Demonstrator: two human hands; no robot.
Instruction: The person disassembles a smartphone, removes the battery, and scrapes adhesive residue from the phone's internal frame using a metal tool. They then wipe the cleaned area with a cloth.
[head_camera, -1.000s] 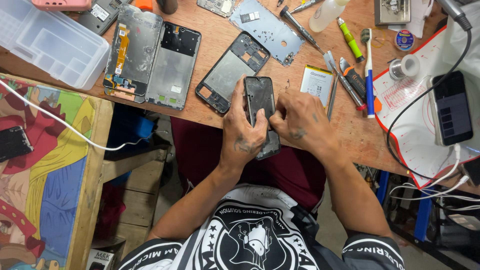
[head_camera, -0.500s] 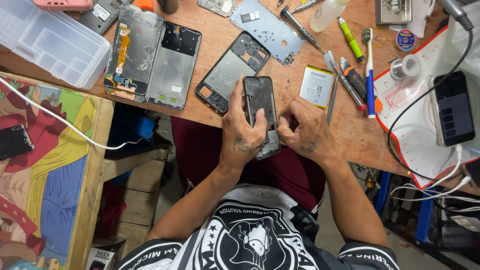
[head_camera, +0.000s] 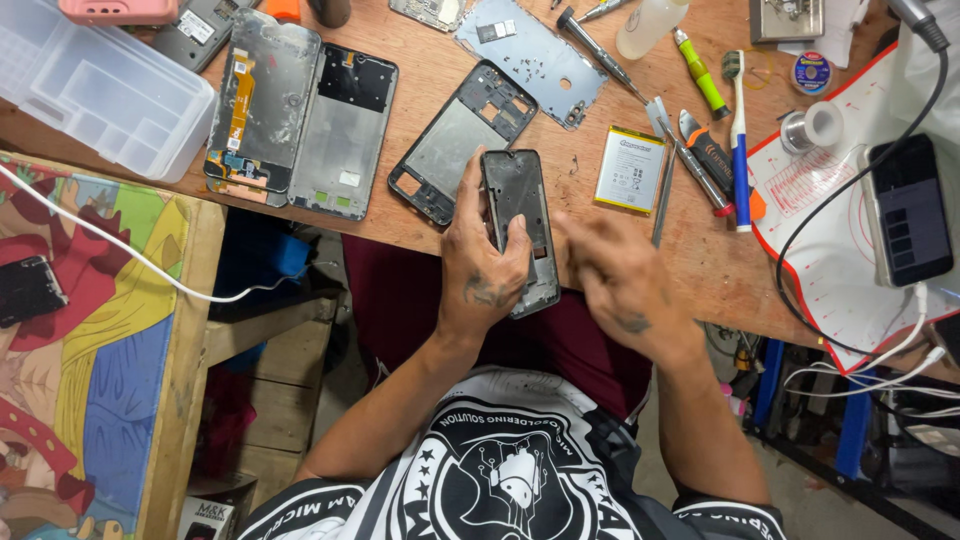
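A phone repair workshop is showing here: opened phone frames (head_camera: 300, 115), a loose battery (head_camera: 630, 168), screwdrivers (head_camera: 600, 52), a solder spool (head_camera: 812, 126) and a parts box (head_camera: 95, 95) are crowding the wooden table (head_camera: 700, 260).

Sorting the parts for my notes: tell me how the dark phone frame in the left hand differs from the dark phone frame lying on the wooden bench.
The dark phone frame in the left hand is gripped at the bench edge by the left hand; the dark phone frame lying on the wooden bench lies untouched. The held one points straight away; the lying one sits angled. Both are dark, open rectangular shells.
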